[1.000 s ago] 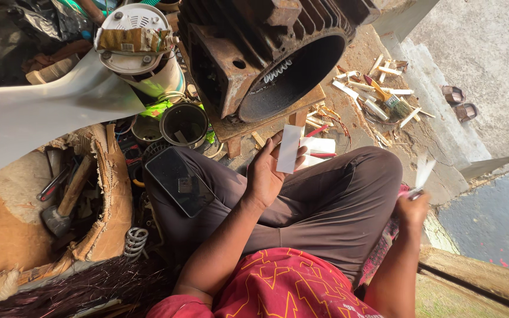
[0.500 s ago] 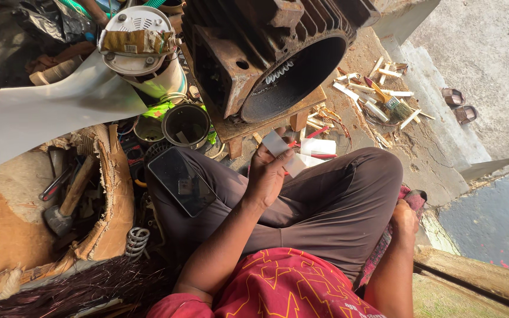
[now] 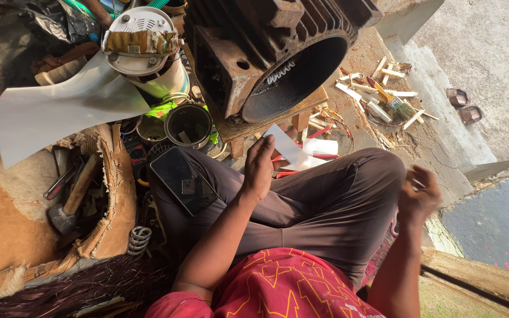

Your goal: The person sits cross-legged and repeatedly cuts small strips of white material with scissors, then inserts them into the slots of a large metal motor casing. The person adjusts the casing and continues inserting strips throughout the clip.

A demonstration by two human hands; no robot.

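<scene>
The thin white rectangular slip of paper-like sheet [image 3: 287, 150] is pinched at its near end by the fingers of the left hand [image 3: 259, 168], above the person's crossed legs in brown trousers. It is flat and tilted, its free end pointing up toward the open mouth of the rusty motor housing. The right hand [image 3: 418, 195] is raised over the right knee, fingers curled, well apart from the slip.
</scene>
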